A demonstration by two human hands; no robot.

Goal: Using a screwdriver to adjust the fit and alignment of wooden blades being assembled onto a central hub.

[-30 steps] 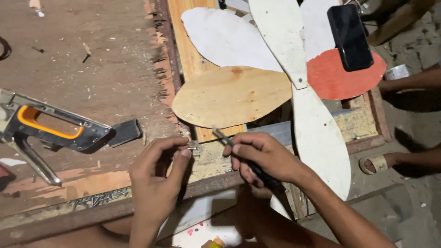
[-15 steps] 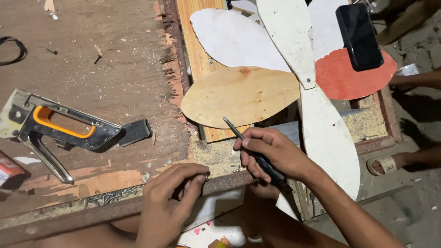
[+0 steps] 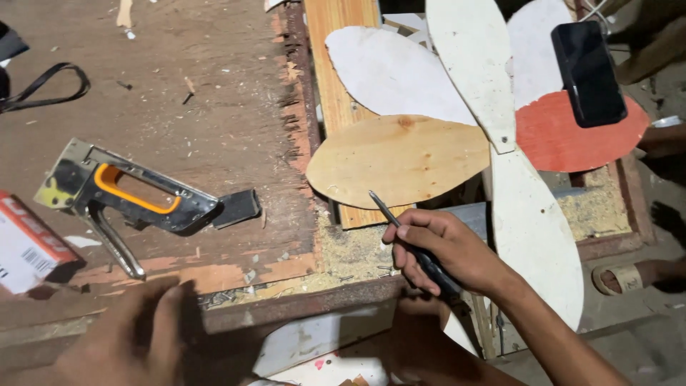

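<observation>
The right hand point(image 3: 446, 254) has its fingers closed round the dark handle of a screwdriver point(image 3: 411, 243), the thin metal shaft sticking up and to the left so that its tip sits at the lower edge of a bare plywood oval point(image 3: 400, 159). That oval lies flat over the right edge of the bench point(image 3: 200, 129), partly on a pale wooden plank point(image 3: 341, 43) that runs away from the person. Beside it fan out more cut shapes: a white oval point(image 3: 389, 71) above it, a long white paddle-shaped piece point(image 3: 479, 78) laid across them with a second white blade point(image 3: 532, 229) running down from its end, and a red rounded piece point(image 3: 572, 139) to the right with a black phone point(image 3: 588, 71) resting on it. The left hand point(image 3: 132, 339) is low at the near edge of the bench, blurred, so I cannot tell whether its fingers are spread or curled; it seems to hold nothing. Just beyond it lies a staple gun point(image 3: 136, 200) with an orange grip, on its side on the worn board, and a red and white box point(image 3: 28, 246) sits at the far left. Sawdust point(image 3: 350, 250) and loose staples lie between the two hands.
</observation>
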